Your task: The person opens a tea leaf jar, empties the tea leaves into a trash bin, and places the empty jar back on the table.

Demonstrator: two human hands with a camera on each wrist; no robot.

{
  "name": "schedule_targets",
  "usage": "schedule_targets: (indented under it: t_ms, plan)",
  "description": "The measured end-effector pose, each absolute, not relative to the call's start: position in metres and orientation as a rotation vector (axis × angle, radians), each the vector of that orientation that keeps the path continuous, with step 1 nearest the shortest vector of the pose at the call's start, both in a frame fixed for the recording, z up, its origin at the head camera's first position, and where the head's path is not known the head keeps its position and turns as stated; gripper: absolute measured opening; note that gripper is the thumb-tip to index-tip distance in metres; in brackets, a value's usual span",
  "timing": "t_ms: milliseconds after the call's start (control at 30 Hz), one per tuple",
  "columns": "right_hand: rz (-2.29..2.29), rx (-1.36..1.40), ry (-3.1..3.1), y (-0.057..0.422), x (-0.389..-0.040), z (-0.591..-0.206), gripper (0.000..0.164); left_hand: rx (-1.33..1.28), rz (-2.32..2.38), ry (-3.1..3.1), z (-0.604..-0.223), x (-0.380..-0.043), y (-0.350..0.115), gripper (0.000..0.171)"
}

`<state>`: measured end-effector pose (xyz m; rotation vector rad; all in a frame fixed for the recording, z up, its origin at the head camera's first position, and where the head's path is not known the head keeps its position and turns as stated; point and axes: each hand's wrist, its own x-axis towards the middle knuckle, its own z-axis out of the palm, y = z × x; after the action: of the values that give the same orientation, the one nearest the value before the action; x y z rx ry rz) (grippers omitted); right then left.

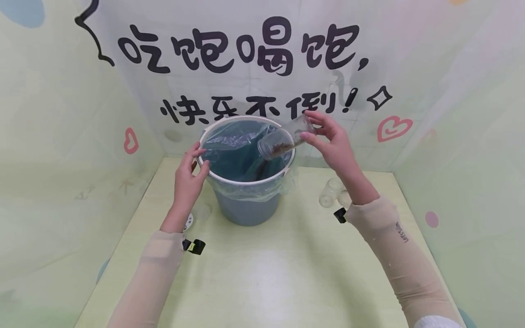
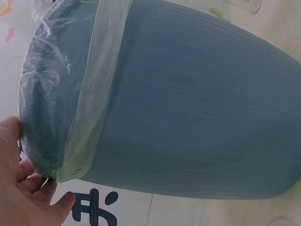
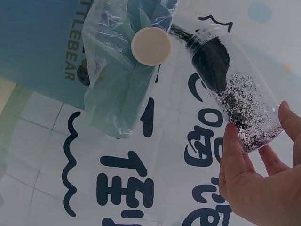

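My right hand [image 1: 334, 143] holds a clear plastic jar [image 1: 272, 141] by its base end, thumb on one side and fingers on the other. The jar is tipped over the bin, its mouth low. In the right wrist view, dark loose grains [image 3: 214, 61] slide out of the mouth, and more cling inside the wall. A blue-grey trash bin [image 1: 246, 209] with a white rim stands upright, lined with a clear plastic bag [image 1: 262, 193] folded over the rim. My left hand [image 1: 189, 175] touches the bin's left rim with loosely bent fingers, its thumb held apart.
Clear empty-looking containers [image 1: 328, 193] lie on the table right of the bin, partly behind my right forearm. A round white lid-like disc [image 1: 188, 222] is by my left wrist. The pale table [image 1: 262, 273] meets printed walls at its back and sides.
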<state>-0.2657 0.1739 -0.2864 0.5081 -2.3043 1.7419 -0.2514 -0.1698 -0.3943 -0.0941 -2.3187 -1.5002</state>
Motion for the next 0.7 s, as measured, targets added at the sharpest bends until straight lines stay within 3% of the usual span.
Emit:
schedule_targets:
  t_ms: [167, 400, 700]
  plan:
    - [1.795, 0.516, -2.264, 0.1724, -0.2642, -0.2834, 0.047, -0.096, -1.500, -2.311, -0.3956, -0.2513, -0.1700, 0.036]
    - [1.482, 0.477, -2.408, 0.1728, -0.2660, -0.2902, 0.050, -0.099, -1.504, -2.308, -0.3954, -0.2512, -0.1692, 0.036]
    - [1.620, 0.483, -2.348, 0.1711, -0.2665, -0.2880, 0.047, -0.105, -1.503, -2.302, -0.3949, -0.2508, -0.1697, 0.036]
